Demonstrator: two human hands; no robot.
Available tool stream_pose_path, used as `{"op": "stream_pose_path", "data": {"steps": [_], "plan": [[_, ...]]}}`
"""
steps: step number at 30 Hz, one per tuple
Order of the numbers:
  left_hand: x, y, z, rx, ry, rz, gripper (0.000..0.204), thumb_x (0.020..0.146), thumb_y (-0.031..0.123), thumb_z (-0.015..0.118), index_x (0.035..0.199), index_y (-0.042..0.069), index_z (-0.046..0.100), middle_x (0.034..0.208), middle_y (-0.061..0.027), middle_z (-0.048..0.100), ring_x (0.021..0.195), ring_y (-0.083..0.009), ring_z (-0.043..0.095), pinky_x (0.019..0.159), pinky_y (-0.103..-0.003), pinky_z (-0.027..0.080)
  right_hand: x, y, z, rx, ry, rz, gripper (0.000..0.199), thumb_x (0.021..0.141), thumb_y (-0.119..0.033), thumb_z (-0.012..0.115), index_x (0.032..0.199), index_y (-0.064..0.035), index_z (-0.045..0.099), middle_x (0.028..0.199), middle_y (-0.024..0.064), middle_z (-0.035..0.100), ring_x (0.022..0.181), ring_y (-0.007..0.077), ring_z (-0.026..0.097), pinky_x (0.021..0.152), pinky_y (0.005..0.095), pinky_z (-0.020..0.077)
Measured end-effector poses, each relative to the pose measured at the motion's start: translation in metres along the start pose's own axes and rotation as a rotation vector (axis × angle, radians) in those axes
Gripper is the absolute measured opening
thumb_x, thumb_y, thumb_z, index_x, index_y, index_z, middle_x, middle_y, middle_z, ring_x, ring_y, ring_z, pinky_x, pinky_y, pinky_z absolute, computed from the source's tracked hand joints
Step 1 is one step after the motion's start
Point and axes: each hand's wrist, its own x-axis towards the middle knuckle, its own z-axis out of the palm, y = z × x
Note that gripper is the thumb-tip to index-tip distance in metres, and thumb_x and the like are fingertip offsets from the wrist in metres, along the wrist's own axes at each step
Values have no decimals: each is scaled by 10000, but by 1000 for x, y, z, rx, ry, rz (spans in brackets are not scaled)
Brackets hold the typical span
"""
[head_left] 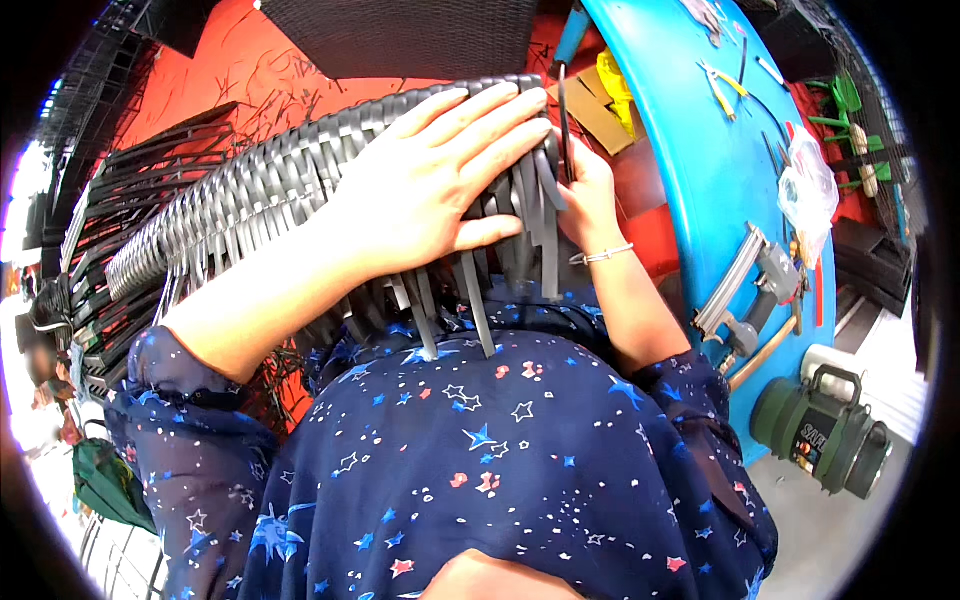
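A long woven piece of dark grey plastic strips (235, 195) lies across in front of me, its loose ends hanging toward my lap. My left hand (425, 175) rests flat on its right part, fingers stretched out and pressing on the weave. At the right end is my right hand (588, 195), closed around a dark plastic strip (565, 125) that stands up past the edge; some of its fingers are hidden behind the piece. Several loose strip ends (530, 215) dangle between my two hands.
A blue table (670, 120) curves along the right, bearing yellow-handled pliers (722, 92), a staple gun (770, 275) and a clear plastic bag (808, 190). A dark green jug (820, 430) stands at the lower right. Strip scraps litter the red floor (255, 60); a black woven panel (400, 35) is ahead.
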Motion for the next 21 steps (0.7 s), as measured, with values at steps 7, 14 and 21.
{"op": "stream_pose_path", "data": {"steps": [7, 14, 21], "plan": [[2, 2, 5, 45, 54, -33, 796, 759, 333, 680, 1467, 85, 415, 1548, -96, 379, 1434, -266, 352, 1180, -408, 272, -13, -41, -11, -209, 45, -205, 345, 868, -56, 696, 1208, -33, 645, 1005, 15, 690, 594, -7, 457, 532, 158, 373], [-16, 8, 4, -170, 147, 17, 603, 777, 285, 724, 1336, 114, 577, 1415, -92, 528, 1310, -309, 500, 1079, -449, 421, -44, -94, -13, 144, 85, 55, 155, 995, -97, 574, 972, 8, 686, 859, 22, 703, 587, 4, 498, 533, 180, 375], [-15, 14, 5, -172, 185, -11, 480, 791, 262, 730, 1249, 138, 657, 1333, -85, 586, 1254, -308, 552, 1033, -429, 468, -49, -117, -3, 268, -17, 170, 196, 949, -115, 665, 782, -13, 656, 677, -23, 591, 589, 38, 509, 542, 196, 386]]}}
